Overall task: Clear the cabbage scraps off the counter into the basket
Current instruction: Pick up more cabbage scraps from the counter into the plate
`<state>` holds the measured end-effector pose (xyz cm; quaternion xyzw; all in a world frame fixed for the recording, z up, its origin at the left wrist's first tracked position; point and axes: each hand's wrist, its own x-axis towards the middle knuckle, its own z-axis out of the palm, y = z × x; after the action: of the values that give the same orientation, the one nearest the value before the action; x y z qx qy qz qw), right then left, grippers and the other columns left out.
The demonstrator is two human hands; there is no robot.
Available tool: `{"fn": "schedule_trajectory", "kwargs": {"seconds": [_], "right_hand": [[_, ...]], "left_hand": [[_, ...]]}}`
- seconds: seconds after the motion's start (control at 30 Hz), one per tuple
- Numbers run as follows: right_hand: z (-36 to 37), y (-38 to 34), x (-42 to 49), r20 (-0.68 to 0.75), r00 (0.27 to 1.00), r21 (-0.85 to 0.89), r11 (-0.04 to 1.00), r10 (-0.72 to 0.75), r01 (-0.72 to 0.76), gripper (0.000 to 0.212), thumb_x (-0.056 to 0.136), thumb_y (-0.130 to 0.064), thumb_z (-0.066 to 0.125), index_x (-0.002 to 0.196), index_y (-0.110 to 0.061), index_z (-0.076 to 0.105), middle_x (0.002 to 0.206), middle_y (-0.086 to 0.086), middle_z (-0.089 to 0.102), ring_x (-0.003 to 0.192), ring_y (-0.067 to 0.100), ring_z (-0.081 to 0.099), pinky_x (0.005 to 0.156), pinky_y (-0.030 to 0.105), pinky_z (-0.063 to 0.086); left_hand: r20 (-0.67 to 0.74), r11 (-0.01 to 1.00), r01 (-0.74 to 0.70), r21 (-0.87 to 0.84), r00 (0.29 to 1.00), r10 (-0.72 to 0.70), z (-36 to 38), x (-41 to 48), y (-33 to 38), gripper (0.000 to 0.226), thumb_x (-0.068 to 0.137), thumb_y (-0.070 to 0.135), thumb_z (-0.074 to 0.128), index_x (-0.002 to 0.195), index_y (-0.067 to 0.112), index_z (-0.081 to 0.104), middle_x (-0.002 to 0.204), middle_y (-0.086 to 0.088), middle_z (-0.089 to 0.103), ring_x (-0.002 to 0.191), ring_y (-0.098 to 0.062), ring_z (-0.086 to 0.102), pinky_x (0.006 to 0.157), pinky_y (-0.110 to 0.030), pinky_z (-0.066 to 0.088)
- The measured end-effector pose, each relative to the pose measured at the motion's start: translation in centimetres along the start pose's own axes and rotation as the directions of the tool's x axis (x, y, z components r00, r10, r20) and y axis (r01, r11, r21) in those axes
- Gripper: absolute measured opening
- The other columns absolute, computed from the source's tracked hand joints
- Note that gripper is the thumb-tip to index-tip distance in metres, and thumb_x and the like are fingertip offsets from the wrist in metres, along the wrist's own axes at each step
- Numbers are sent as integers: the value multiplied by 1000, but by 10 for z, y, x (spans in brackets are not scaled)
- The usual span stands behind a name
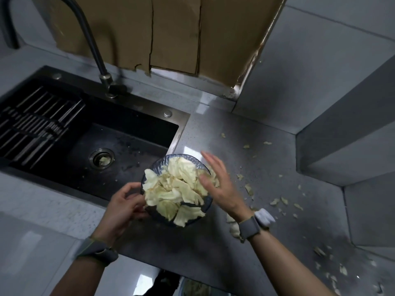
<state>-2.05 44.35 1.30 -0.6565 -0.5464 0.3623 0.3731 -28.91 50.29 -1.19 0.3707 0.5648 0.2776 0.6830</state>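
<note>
A dark glass bowl [157,164] heaped with pale cabbage pieces [177,189] sits at the sink's right corner, tilted toward me. My left hand [126,206] grips its left rim. My right hand [218,184] lies with straight fingers against the pile at the bowl's right side, blurred by motion. Small cabbage scraps [275,201] are scattered over the grey counter [213,133] to the right, and a larger piece [235,229] lies under my right wrist. No basket is plainly visible.
A black sink [128,137] with a drain [101,158], a rack [32,124] and a tall tap [106,77] lies to the left. Cardboard [171,33] covers the back wall. A grey ledge [342,129] juts in on the right. More scraps [342,270] lie at the lower right.
</note>
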Motion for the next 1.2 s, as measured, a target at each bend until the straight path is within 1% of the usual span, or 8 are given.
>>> {"fn": "schedule_trajectory", "kwargs": {"seconds": [0.1, 0.17, 0.33, 0.5, 0.73, 0.83, 0.93, 1.2], "right_hand": [[-3, 18, -3, -186, 969, 181, 975, 160, -127, 49, 98, -49, 53, 145, -36, 47, 150, -13, 46, 138, 4, 44, 114, 41, 42], [-8, 33, -2, -241, 935, 61, 965, 262, -255, 50, 98, -46, 56, 145, -27, 49, 147, -4, 49, 134, 13, 49, 113, 46, 43], [-5, 56, 8, -59, 910, -424, 816, 409, -394, 97, 76, -72, 66, 154, -43, 16, 159, 4, 20, 146, 32, 21, 117, 59, 26], [26, 47, 43, -52, 888, -377, 814, 458, -442, 108, 63, -68, 79, 148, -57, 12, 150, 6, 17, 138, 35, 18, 110, 62, 31], [44, 44, 66, -38, 847, -505, 721, 531, -475, 56, 69, -34, 84, 110, -36, 46, 149, 15, 17, 129, 46, 28, 100, 56, 41], [34, 44, 61, 39, 884, -508, 771, 465, -383, 29, 75, -16, 79, 95, -20, 58, 122, 12, 47, 114, 33, 45, 89, 44, 47], [22, 44, 46, 29, 926, -421, 845, 375, -329, 18, 78, -5, 75, 80, -15, 60, 91, 4, 61, 90, 21, 57, 72, 31, 48], [-48, 68, -42, -244, 853, 6, 880, 461, -474, 24, 77, -6, 80, 77, -19, 60, 72, -5, 59, 67, 10, 53, 58, 19, 45]], "left_hand": [[-19, 1000, 16, 8, 1000, -16, -23, -5, -7, 31, 91, -8, 57, 114, 11, 65, 96, -24, 71, 82, -34, 60, 63, -41, 63], [-47, 1000, 27, 5, 999, -27, -37, -10, -14, 31, 91, -6, 58, 105, 20, 69, 90, -19, 73, 76, -30, 66, 65, -40, 63], [-92, 999, 36, 15, 995, -34, -70, -21, -28, 33, 91, -3, 60, 102, 26, 71, 84, -19, 73, 74, -29, 69, 62, -37, 62], [-98, 999, 32, 31, 995, -29, -86, -28, -36, 32, 91, -6, 58, 108, 19, 68, 99, -34, 69, 87, -43, 68, 79, -57, 61], [-109, 999, 37, 29, 993, -33, -81, -29, -32, 37, 87, -10, 56, 106, 19, 70, 89, -26, 72, 81, -36, 71, 71, -47, 63], [-107, 999, 42, 19, 993, -40, -75, -28, -32, 37, 85, -11, 57, 107, 16, 69, 90, -27, 71, 81, -37, 69, 70, -47, 63], [-101, 998, 56, 33, 994, -52, -70, -26, -30, 36, 85, -9, 59, 105, 18, 70, 88, -24, 71, 79, -34, 69, 68, -44, 63], [-24, 989, 62, 130, 998, -60, -48, -17, -33, 36, 87, -2, 62, 105, 28, 72, 85, -17, 74, 69, -20, 70, 64, -36, 60]]}}
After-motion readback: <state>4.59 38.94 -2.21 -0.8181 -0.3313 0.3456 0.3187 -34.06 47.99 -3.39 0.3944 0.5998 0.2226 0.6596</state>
